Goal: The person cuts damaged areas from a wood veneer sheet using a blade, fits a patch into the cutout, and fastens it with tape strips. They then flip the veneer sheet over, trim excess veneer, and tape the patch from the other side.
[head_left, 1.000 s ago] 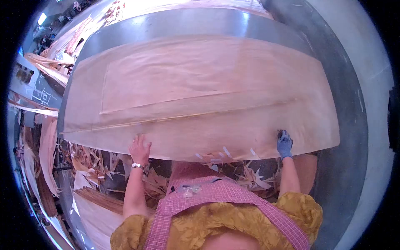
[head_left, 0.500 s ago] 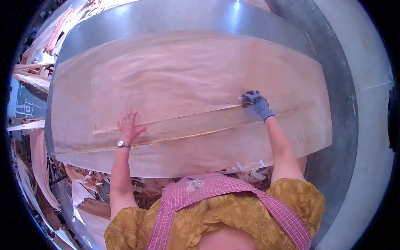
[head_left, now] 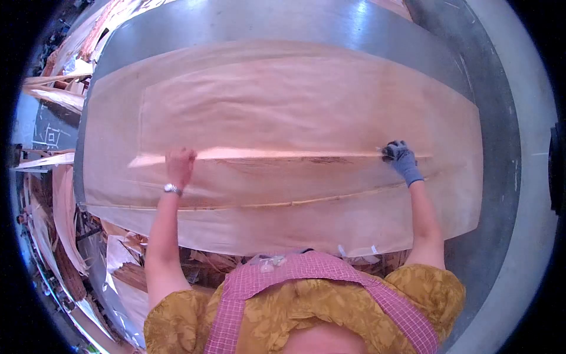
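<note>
A thin sheet of wood veneer (head_left: 283,106) lies over larger veneer sheets (head_left: 277,227) on the metal table. Its near edge is lifted slightly and catches the light. My left hand (head_left: 180,167), bare with a watch at the wrist, is closed on that edge towards the left end. Farther right, my right hand (head_left: 401,159) wears a grey glove with dark fingers and is curled round the same edge. The fingertips of both hands are partly hidden. Below the hands, a pale yellowish edge (head_left: 283,204) runs across the lower sheets.
The grey metal table (head_left: 247,23) shows beyond the sheets and along their right side. Scraps of veneer and bark (head_left: 71,218) are heaped at the left and under the near edge. Small white tape pieces (head_left: 374,250) sit near the front edge.
My left hand has gone from spread flat to closed on the veneer's near edge. My right hand has slid right along it. The edge has lifted and now runs nearly level across the view.
</note>
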A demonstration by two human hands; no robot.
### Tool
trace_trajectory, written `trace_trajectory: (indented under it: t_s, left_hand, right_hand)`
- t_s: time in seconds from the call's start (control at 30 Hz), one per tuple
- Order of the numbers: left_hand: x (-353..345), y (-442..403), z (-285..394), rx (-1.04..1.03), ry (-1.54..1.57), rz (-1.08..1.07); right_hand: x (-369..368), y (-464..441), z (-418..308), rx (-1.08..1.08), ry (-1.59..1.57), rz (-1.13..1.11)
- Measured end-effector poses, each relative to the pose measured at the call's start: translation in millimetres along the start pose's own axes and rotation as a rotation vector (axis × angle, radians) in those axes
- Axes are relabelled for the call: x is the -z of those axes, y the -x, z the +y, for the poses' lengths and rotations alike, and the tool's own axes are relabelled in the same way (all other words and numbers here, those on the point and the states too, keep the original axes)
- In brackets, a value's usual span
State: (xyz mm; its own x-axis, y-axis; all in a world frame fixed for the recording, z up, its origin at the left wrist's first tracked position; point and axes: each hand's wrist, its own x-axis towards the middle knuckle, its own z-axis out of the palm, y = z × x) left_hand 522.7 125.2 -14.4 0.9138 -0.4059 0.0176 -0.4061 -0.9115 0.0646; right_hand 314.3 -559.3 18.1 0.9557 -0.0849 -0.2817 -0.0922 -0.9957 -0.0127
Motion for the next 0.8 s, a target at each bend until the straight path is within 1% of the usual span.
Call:
trace_trajectory:
  t_s: [0.03,0.1,0.13,0.17,0.2,0.23,0.27,0.3,0.33,0.37,0.4,0.43,0.5,0.53,0.63,0.67,0.7,0.73,0.77,0.8]
  left_hand:
    - [6.1,-18.7,-3.6,0.000,-0.060,-0.014]
    - [24.2,-66.6,-5.5,-0.077,-0.024,0.165]
    - [39.2,-93.0,-3.8,-0.204,-0.122,0.326]
    - [48.6,-126.7,-6.8,-0.126,-0.213,0.201]
    - [56.0,-155.1,-15.0,-0.091,-0.289,0.251]
    - [68.0,-186.4,-18.8,-0.073,-0.318,0.349]
    - [85.5,-211.5,-25.2,-0.063,-0.421,0.377]
    - [118.9,-221.1,-16.2,-0.135,-0.293,0.531]
    - [157.6,-227.4,-3.6,-0.207,-0.163,0.682]
    - [186.5,-231.6,-0.9,-0.135,-0.277,0.635]
    - [206.8,-233.1,-3.6,-0.063,-0.389,0.588]
    - [220.2,-230.7,-17.2,-0.138,-0.367,0.647]
    - [238.8,-224.1,-40.9,-0.294,-0.312,0.766]
    - [244.4,-205.3,-41.4,-0.284,-0.278,0.773]
    - [242.6,-171.8,-59.6,-0.243,-0.310,0.713]
    - [236.7,-163.8,-71.6,-0.266,-0.315,0.706]
    - [229.3,-157.2,-80.9,-0.296,-0.307,0.701]
    - [228.1,-148.7,-78.2,-0.268,-0.256,0.650]
    - [227.5,-142.2,-74.2,-0.240,-0.206,0.596]
    - [220.5,-142.8,-79.1,-0.221,-0.207,0.585]
  right_hand:
    - [0.8,-0.6,13.5,-0.004,0.029,0.022]
    - [6.2,-24.6,42.0,-0.010,0.083,0.073]
    - [10.7,-42.7,60.1,-0.020,0.126,0.095]
    - [15.6,-66.4,75.5,-0.026,0.167,0.119]
    - [30.1,-87.3,81.9,-0.093,0.163,0.206]
    - [49.2,-104.6,84.7,-0.158,0.157,0.293]
    - [70.1,-112.9,82.9,-0.191,0.159,0.470]
    - [92.1,-118.4,80.9,-0.224,0.155,0.646]
    - [118.3,-117.4,77.1,-0.216,0.231,0.686]
    - [144.4,-113.2,73.1,-0.209,0.306,0.724]
    - [166.1,-107.5,69.9,-0.160,0.202,0.760]
    - [183.7,-100.8,67.6,-0.113,0.098,0.795]
    - [203.2,-86.5,73.9,-0.126,0.141,0.854]
    - [205.0,-75.4,77.5,-0.099,0.199,0.912]
    - [224.4,-54.4,59.3,-0.109,0.244,0.825]
    - [227.1,-54.0,51.0,-0.128,0.180,0.836]
    - [221.1,-55.7,61.6,0.031,0.063,0.889]
    - [230.6,-50.6,41.3,-0.025,0.091,0.828]
    - [228.5,-54.5,54.1,-0.022,0.270,0.814]
    - [224.7,-58.7,50.6,-0.050,0.249,0.840]
